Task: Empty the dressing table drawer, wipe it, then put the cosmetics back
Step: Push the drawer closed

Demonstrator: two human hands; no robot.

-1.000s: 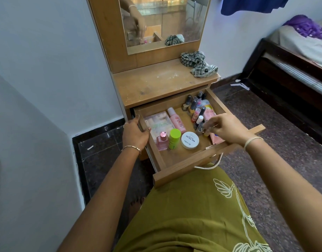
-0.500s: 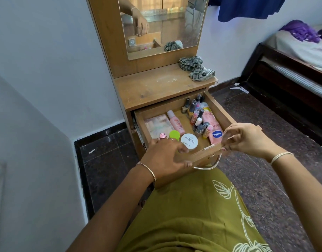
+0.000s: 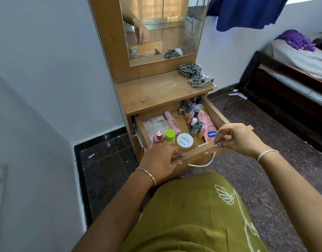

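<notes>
Your left hand (image 3: 161,159) grips the drawer (image 3: 198,151) front | your right hand (image 3: 236,138) pinches its near-right rim | inside: nail polish bottles (image 3: 192,117), white jar (image 3: 184,141), Vaseline tube (image 3: 209,127).

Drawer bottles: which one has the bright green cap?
The short bottle at the drawer's front, standing between the pink perfume bottle and the round white tub. Every other cap there looks pink, white, dark or grey.
</notes>
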